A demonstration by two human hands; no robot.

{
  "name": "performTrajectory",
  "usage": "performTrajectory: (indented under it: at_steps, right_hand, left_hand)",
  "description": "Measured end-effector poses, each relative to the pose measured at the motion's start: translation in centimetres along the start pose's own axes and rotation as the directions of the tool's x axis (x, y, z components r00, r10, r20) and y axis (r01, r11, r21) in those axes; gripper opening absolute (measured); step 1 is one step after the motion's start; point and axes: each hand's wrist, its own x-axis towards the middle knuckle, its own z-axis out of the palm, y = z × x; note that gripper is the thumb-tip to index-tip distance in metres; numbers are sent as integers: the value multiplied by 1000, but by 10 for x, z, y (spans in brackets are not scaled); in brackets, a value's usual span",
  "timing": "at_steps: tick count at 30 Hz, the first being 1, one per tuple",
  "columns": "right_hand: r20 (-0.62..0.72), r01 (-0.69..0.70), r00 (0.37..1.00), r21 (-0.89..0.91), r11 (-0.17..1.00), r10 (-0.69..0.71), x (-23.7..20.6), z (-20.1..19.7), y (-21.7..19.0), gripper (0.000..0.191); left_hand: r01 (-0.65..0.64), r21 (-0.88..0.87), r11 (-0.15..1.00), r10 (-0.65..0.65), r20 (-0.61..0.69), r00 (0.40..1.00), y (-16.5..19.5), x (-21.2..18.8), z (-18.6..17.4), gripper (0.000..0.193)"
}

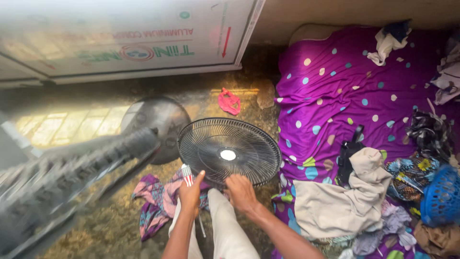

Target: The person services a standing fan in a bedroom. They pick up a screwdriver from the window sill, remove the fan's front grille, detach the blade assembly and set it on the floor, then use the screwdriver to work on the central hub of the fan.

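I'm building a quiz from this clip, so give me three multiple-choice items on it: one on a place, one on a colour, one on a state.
1. Where does the red cloth lie?
A. on the floor beyond the fan
B. on the bedsheet
C. in the basket

2. What colour is the basket?
A. green
B. blue
C. white

3. How does the fan grille stand?
A. wrapped in cloth
B. broken in two
C. whole, with both hands at its near rim

Answers: 1 A, it sits on the floor above the grille. 2 B, blue mesh shows at the right edge. 3 C, the left hand and right hand meet the rim.
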Motion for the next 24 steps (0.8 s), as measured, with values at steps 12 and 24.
performTrajectory:
  at_steps: [12,24]
  right_hand:
    - [-87,110,990,-62,992,-115,90,154,155,21]
    - [57,66,997,-180,981,-57,171,333,291,23]
  left_hand:
    - [-306,23,952,306,-149,940,-22,240,91,29]
    - [-420,-89,903,400,-182,898,-48,432,125,41]
